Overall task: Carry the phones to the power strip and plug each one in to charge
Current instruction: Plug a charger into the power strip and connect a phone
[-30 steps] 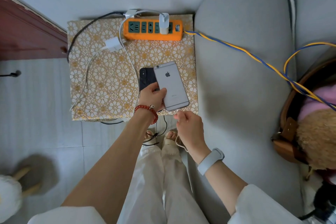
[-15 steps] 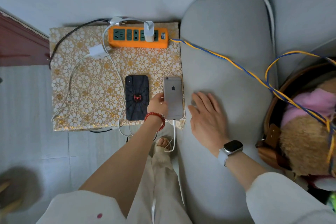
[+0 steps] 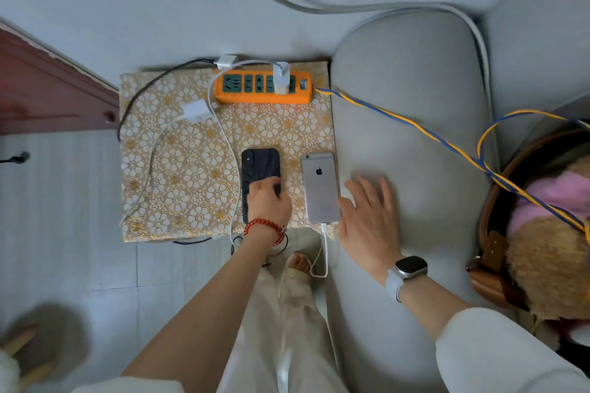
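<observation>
Two hands work here: left hand (image 3: 268,201) curls fingers over the black cased phone (image 3: 259,169); right hand (image 3: 367,217) lies spread on the grey sofa cushion (image 3: 415,137). Beside it the silver phone (image 3: 320,188) rests cabled on the gold floral-patterned tabletop (image 3: 178,175), long axis toward the orange power strip (image 3: 261,89).

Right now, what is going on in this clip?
A person is setting phones to charge on a patterned mat by an orange power strip. The silver phone lies face down with a white cable in its bottom end. The left hand holds the black phone, with no cable seen in it. The right hand rests open on the grey cushion.
</observation>
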